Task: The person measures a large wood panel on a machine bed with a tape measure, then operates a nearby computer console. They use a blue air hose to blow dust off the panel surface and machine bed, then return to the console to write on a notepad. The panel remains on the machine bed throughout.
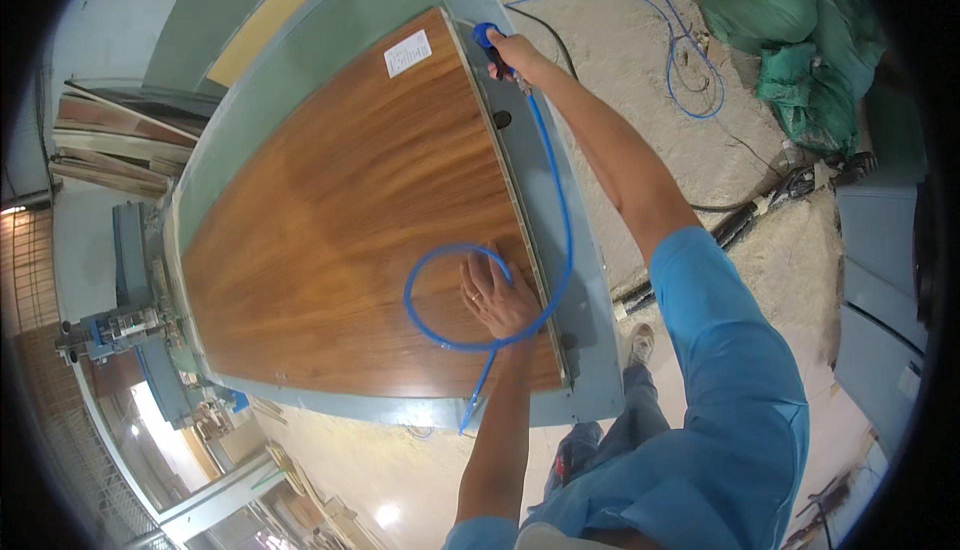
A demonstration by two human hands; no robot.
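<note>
Right fingers clenched on a blue air nozzle at the far edge of a wood panel; left fingers flat on the panel.

The right hand (508,50), arm stretched out, grips the blue air nozzle (487,38) at the far right corner of the wood-veneer panel (350,210), its tip over the grey-green worktop (530,160) that borders the panel. From it a thin blue hose (560,200) runs back along the panel's right edge, curls into a loop on the wood and passes under the left hand (497,295), its end hanging off the near edge. That hand lies released, fingers spread and palm down, near the panel's right edge, inside the hose's loop. A white label (407,52) sits at the panel's far corner. Beyond the worktop, more blue hose (690,60) lies coiled on the dusty floor beside a green tarpaulin (790,30).
</note>
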